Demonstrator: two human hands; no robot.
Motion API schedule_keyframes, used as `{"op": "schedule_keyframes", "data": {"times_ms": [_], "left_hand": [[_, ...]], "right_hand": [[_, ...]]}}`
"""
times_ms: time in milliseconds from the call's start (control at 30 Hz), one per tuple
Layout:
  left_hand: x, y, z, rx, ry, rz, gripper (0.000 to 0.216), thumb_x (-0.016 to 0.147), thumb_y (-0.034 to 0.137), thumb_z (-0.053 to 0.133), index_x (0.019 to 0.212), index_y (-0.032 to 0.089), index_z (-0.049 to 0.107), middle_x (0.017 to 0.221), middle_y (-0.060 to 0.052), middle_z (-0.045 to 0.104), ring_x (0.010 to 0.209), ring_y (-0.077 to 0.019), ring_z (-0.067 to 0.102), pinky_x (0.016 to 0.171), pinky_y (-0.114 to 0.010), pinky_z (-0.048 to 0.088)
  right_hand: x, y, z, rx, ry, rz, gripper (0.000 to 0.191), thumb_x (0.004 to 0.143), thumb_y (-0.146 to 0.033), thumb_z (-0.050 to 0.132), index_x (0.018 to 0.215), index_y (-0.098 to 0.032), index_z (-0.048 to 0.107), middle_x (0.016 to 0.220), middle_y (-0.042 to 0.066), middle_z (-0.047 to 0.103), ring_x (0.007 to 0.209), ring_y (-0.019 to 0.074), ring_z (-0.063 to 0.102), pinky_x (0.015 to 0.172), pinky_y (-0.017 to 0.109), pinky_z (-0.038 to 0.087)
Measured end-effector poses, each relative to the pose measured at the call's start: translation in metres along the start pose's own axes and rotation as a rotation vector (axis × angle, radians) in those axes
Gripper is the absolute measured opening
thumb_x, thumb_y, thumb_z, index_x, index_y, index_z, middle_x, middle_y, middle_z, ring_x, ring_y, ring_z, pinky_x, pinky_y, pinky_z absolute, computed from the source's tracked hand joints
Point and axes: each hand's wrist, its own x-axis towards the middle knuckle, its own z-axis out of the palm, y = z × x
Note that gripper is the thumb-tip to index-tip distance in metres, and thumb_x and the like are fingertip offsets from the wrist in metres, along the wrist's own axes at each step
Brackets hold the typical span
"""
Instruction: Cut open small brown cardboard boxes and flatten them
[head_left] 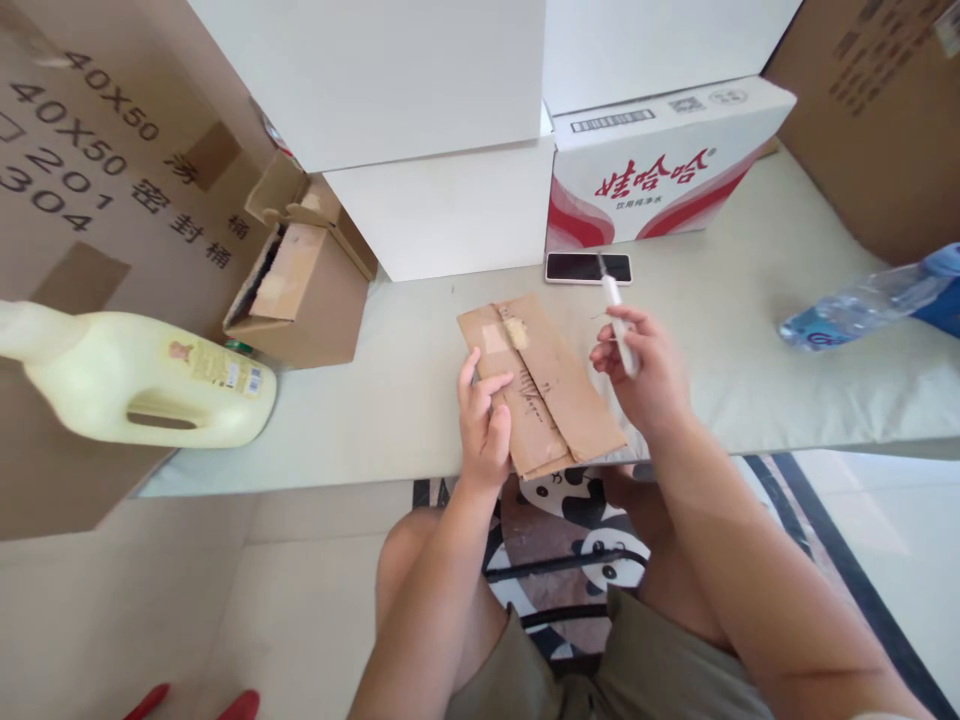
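Note:
A flattened piece of brown cardboard (570, 375) lies at the table's front edge, with a lengthwise seam, dark scribbled marks and a pale torn patch. My left hand (486, 425) rests on its left side, fingers spread over the surface. Just above the cardboard's right side, my right hand (649, 370) is closed around a slim white pen-like tool (619, 325). The tool's thin dark tip points up and away from me; its exact kind is unclear. Behind that tip lies a phone (562, 268) with a dark screen.
White boxes (450, 210) and a red-and-white water carton (645, 185) line the back of the covered table (322, 420). On the left are an opened small carton (319, 300), a pale yellow jug (105, 380) and a large carton (202, 150). Plastic bottles (840, 310) lie at right.

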Motion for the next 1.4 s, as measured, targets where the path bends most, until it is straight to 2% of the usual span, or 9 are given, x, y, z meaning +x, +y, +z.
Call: {"op": "schedule_keyframes", "data": {"times_ms": [100, 200, 333, 400, 533, 667, 800, 1100, 1400], "left_hand": [[-0.003, 0.006, 0.007, -0.022, 0.02, -0.008, 0.035, 0.1, 0.041, 0.037, 0.116, 0.02, 0.061, 0.153, -0.015, 0.038, 0.147, -0.0295, 0.032, 0.115, -0.051, 0.033], [-0.004, 0.013, 0.012, 0.006, 0.029, -0.006, 0.034, 0.1, 0.039, 0.037, 0.116, 0.021, 0.06, 0.153, -0.015, 0.038, 0.146, -0.0287, 0.034, 0.116, -0.051, 0.032], [-0.006, 0.021, 0.018, 0.078, 0.026, -0.008, 0.038, 0.101, 0.041, 0.033, 0.117, 0.019, 0.059, 0.153, -0.016, 0.036, 0.143, -0.029, 0.037, 0.116, -0.051, 0.031], [-0.006, 0.022, 0.02, 0.09, 0.025, -0.006, 0.04, 0.101, 0.043, 0.032, 0.119, 0.019, 0.058, 0.153, -0.016, 0.035, 0.145, -0.0295, 0.035, 0.117, -0.051, 0.03], [-0.007, 0.02, 0.021, 0.083, 0.008, 0.011, 0.04, 0.101, 0.043, 0.032, 0.122, 0.021, 0.057, 0.15, -0.015, 0.04, 0.147, -0.0287, 0.03, 0.116, -0.051, 0.032], [-0.007, 0.02, 0.018, 0.098, -0.013, -0.001, 0.04, 0.1, 0.043, 0.034, 0.123, 0.02, 0.058, 0.15, -0.016, 0.04, 0.146, -0.0295, 0.033, 0.116, -0.051, 0.034], [-0.008, 0.021, 0.015, 0.119, -0.026, 0.011, 0.042, 0.1, 0.045, 0.034, 0.123, 0.02, 0.059, 0.153, -0.017, 0.037, 0.144, -0.0309, 0.036, 0.114, -0.052, 0.036], [-0.007, 0.021, 0.014, 0.098, -0.032, 0.01, 0.04, 0.1, 0.042, 0.036, 0.123, 0.018, 0.06, 0.151, -0.018, 0.039, 0.145, -0.0296, 0.035, 0.114, -0.051, 0.035], [-0.007, 0.019, 0.014, 0.114, -0.038, -0.005, 0.042, 0.1, 0.045, 0.034, 0.122, 0.02, 0.06, 0.15, -0.017, 0.042, 0.145, -0.0307, 0.034, 0.113, -0.052, 0.037]], "right_hand": [[-0.009, -0.035, 0.002, 0.115, -0.135, -0.124, 0.04, 0.075, -0.037, 0.051, 0.114, -0.03, 0.055, 0.091, 0.001, 0.065, 0.079, 0.0183, 0.065, 0.063, 0.031, 0.05], [-0.023, -0.057, 0.009, 0.013, -0.155, -0.168, 0.035, 0.079, -0.029, 0.062, 0.113, -0.029, 0.054, 0.086, 0.0, 0.065, 0.072, 0.0155, 0.063, 0.059, 0.028, 0.048], [-0.036, -0.059, 0.02, -0.249, -0.222, -0.215, 0.019, 0.091, -0.037, 0.061, 0.104, -0.025, 0.054, 0.072, -0.003, 0.058, 0.056, 0.011, 0.05, 0.051, 0.025, 0.04], [-0.037, -0.055, 0.025, -0.353, -0.283, -0.229, 0.021, 0.096, -0.044, 0.053, 0.103, -0.024, 0.053, 0.072, -0.003, 0.058, 0.054, 0.0104, 0.049, 0.052, 0.025, 0.04], [-0.035, -0.051, 0.033, -0.592, -0.374, -0.282, 0.031, 0.098, -0.046, 0.045, 0.117, -0.024, 0.055, 0.09, 0.003, 0.069, 0.072, 0.0153, 0.063, 0.065, 0.029, 0.048], [-0.038, -0.051, 0.037, -0.712, -0.318, -0.391, 0.033, 0.098, -0.045, 0.045, 0.117, -0.023, 0.061, 0.11, 0.009, 0.071, 0.095, 0.0223, 0.068, 0.08, 0.035, 0.053], [-0.042, -0.05, 0.037, -0.779, -0.222, -0.382, 0.034, 0.098, -0.043, 0.044, 0.116, -0.023, 0.064, 0.103, 0.009, 0.074, 0.089, 0.0229, 0.07, 0.078, 0.036, 0.054], [-0.042, -0.05, 0.042, -0.874, -0.214, -0.417, 0.028, 0.094, -0.036, 0.048, 0.11, -0.022, 0.065, 0.104, 0.009, 0.075, 0.088, 0.0225, 0.072, 0.075, 0.033, 0.055], [-0.043, -0.05, 0.044, -0.941, -0.184, -0.446, 0.024, 0.091, -0.033, 0.049, 0.103, -0.023, 0.068, 0.093, 0.006, 0.076, 0.076, 0.0212, 0.071, 0.066, 0.031, 0.051]]}}
